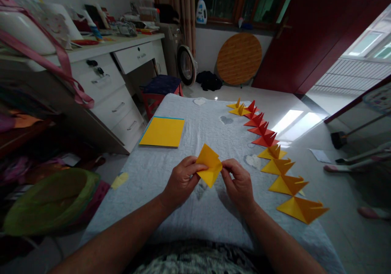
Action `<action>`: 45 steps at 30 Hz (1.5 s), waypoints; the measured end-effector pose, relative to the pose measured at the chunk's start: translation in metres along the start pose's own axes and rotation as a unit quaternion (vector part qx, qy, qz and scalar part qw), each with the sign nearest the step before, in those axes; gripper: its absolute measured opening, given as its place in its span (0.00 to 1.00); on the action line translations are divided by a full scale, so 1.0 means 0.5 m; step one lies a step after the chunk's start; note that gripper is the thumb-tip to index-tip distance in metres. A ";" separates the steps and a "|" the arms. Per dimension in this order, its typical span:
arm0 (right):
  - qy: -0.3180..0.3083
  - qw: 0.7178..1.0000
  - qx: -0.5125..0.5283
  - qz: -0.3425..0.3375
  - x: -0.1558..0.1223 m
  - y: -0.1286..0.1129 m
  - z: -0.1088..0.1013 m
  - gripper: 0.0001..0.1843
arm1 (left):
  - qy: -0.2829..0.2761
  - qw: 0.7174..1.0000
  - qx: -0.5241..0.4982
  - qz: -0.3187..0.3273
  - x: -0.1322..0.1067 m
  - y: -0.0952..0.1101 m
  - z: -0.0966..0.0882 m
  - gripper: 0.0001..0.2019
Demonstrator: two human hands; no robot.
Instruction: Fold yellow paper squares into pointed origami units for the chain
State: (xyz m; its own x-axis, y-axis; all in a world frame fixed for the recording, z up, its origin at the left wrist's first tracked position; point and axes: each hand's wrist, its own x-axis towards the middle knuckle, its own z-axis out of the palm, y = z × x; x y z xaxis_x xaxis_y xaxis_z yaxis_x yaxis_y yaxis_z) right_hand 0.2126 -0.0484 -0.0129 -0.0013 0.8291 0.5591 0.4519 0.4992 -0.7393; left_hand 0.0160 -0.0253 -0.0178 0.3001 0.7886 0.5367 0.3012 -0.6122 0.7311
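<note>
A partly folded piece of yellow origami paper (209,164) is held up above the cloth in front of me. My left hand (183,179) pinches its left side, thumb on top. At its right corner, the fingertips of my right hand (238,184) are closed on the paper's edge. To the left lies a stack of square paper (163,132), yellow on top with a blue edge at the back. Along the right side stands a row of folded paper pieces, several yellow (284,183) near me, several red (259,123) farther off, and two more yellow (240,109) at the far end.
A pale cloth with heart shapes (210,121) covers the table. At the left are a white desk with drawers (113,90) and a green basket (51,200). Beyond the table are a stool (161,84), an open washing machine (185,64) and a round wooden tabletop (240,58).
</note>
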 end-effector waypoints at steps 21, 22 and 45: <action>-0.045 0.996 0.054 -0.048 0.001 -0.009 -0.002 0.13 | -0.031 0.998 -0.045 -0.034 0.013 0.007 -0.005 0.11; -0.047 0.996 0.052 -0.052 0.001 -0.009 -0.002 0.13 | -0.031 0.998 -0.049 -0.038 0.014 0.009 -0.005 0.11; -0.060 0.996 0.014 -0.072 -0.004 -0.012 0.004 0.16 | -0.043 0.992 -0.079 -0.088 0.013 0.011 0.003 0.07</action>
State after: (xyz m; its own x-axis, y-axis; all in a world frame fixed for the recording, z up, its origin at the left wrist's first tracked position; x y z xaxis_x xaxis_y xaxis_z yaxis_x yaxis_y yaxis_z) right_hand 0.2078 -0.0526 -0.0104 -0.1703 0.7722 0.6122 0.4153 0.6196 -0.6660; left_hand 0.0210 -0.0236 -0.0107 0.3341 0.8701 0.3623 0.2116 -0.4438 0.8708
